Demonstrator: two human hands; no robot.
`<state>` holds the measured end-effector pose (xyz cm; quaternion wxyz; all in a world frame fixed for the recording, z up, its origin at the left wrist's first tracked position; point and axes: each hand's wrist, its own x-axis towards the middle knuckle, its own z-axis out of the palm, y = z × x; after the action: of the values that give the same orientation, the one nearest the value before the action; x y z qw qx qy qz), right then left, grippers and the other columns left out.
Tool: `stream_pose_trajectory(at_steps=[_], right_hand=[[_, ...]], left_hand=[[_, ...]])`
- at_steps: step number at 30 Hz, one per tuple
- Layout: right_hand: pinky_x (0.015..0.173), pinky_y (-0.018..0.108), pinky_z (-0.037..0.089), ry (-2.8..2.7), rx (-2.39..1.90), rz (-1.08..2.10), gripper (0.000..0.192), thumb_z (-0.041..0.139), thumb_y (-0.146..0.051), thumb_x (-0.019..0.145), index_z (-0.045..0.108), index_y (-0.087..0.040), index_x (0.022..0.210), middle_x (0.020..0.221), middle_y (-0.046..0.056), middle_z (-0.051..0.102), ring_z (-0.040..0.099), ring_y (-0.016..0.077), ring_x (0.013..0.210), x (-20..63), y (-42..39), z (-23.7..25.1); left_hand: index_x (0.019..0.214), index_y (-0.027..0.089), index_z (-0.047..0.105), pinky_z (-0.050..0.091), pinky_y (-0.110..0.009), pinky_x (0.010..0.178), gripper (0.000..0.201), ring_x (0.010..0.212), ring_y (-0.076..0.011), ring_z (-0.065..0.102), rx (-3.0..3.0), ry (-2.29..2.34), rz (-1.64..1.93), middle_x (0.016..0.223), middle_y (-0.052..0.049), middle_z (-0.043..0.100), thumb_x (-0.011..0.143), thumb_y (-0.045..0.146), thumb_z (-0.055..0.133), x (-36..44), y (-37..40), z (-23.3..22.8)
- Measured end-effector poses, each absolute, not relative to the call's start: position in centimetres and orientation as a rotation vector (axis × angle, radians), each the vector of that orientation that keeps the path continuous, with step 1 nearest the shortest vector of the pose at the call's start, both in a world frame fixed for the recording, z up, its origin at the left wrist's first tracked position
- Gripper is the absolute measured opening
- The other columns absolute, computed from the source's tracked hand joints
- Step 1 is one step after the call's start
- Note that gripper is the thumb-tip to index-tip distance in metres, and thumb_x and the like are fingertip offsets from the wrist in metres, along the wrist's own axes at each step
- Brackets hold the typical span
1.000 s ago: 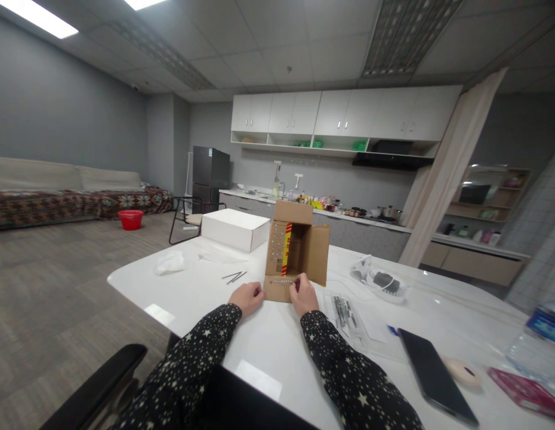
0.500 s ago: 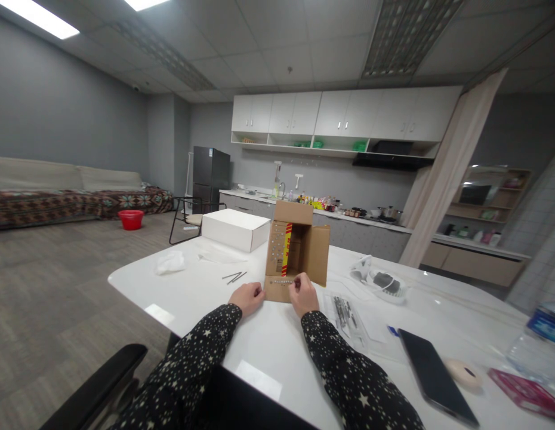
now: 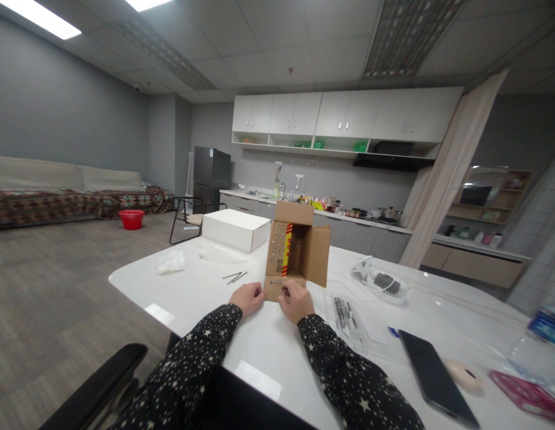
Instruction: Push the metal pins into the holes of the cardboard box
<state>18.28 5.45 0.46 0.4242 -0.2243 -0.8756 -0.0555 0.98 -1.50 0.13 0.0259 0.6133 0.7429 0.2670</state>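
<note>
A brown cardboard box (image 3: pixel 321 257) stands on the table with its flaps folded out and its inside facing me. Small shiny studs dot its left flap (image 3: pixel 276 248), and a row of them crosses the front flap (image 3: pixel 272 292). My right hand (image 3: pixel 298 303) is over the front flap, thumb and forefinger pinched together close to that row. Whatever is in the pinch is too small to make out. My left hand (image 3: pixel 247 299) rests on the table with fingers curled, against the front flap's left edge. Its fingertips are hidden.
A white box (image 3: pixel 235 230) sits behind on the left, near thin metal rods (image 3: pixel 235 277) and crumpled white plastic (image 3: pixel 170 263). To the right are a clear case of metal tools (image 3: pixel 347 316), a white corded device (image 3: pixel 385 283), a phone (image 3: pixel 434 373) and a water bottle (image 3: pixel 543 340).
My right hand has shifted left and slightly down along the front flap, still pinched. The left hand and the cardboard box have stayed in place.
</note>
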Motion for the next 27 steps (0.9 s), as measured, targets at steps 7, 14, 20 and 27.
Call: stream_pose_trajectory(at_steps=[7,14,20,27], right_hand=[[0.062,0.024,0.039,-2.397,-0.262,-0.268,0.013,0.042,-0.013,0.077,0.054,-0.019,0.080,0.072,0.003,0.057,0.054,0.0145,0.069,17.2,2.7,1.0],[0.064,0.024,0.041,-2.478,-0.177,-0.255,0.012,0.043,-0.013,0.077,0.052,-0.019,0.082,0.079,0.004,0.058,0.055,0.0153,0.075,16.8,1.7,1.4],[0.066,0.025,0.041,-2.582,-0.206,-0.242,0.013,0.046,-0.014,0.070,0.051,-0.019,0.080,0.081,0.004,0.060,0.056,0.0163,0.077,16.9,1.7,1.2],[0.068,0.024,0.042,-2.653,-0.241,-0.163,0.015,0.048,-0.015,0.071,0.054,-0.021,0.083,0.086,0.003,0.061,0.057,0.0151,0.078,16.7,2.0,0.5]], left_hand=[[0.074,0.019,0.061,0.033,-0.025,0.060,0.027,0.068,-0.0154,0.056,1.929,2.274,0.820,0.073,-0.003,0.066,0.083,0.039,0.044,1.0,-1.7,0.4],[0.074,0.019,0.061,0.034,-0.026,0.060,0.022,0.069,-0.0158,0.057,1.895,2.245,0.816,0.074,-0.003,0.066,0.080,0.035,0.046,1.0,-2.0,0.8],[0.072,0.019,0.059,0.033,-0.025,0.058,0.025,0.066,-0.0154,0.056,1.890,2.258,0.818,0.071,-0.003,0.065,0.081,0.037,0.045,1.0,-2.0,0.7],[0.074,0.019,0.060,0.035,-0.025,0.061,0.029,0.068,-0.0156,0.056,1.887,2.246,0.828,0.072,-0.003,0.065,0.083,0.041,0.043,0.9,-1.7,0.5]])
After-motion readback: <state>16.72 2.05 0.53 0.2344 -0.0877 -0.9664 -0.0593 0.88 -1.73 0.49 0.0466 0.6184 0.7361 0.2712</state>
